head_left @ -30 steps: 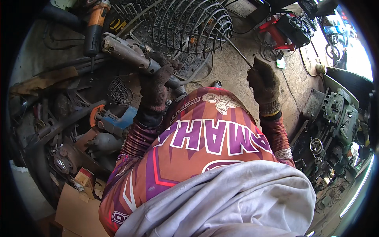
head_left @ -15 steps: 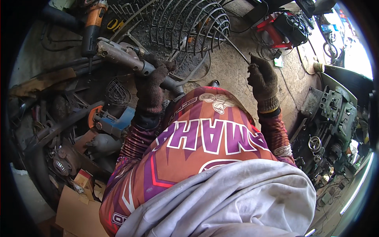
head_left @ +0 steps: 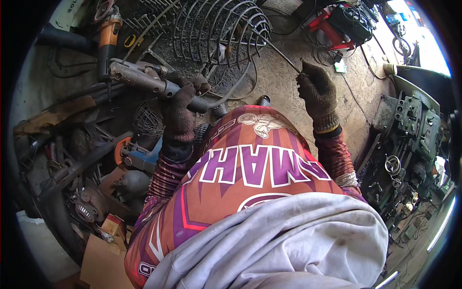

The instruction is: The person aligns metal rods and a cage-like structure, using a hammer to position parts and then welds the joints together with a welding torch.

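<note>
The brown-knit-gloved left hand (head_left: 180, 111) is gripping a grey-brown cylindrical metal tool (head_left: 137, 79), curling nearly closed around it; the tool's body is projecting to that hand's left. The brown-knit-gloved right hand (head_left: 318, 94) is clasping a thin straight metal rod (head_left: 284, 56), curling tightly around its near end; the rod is slanting away and leftwards from that hand towards a rounded cage of dark metal bars (head_left: 219, 32)
</note>
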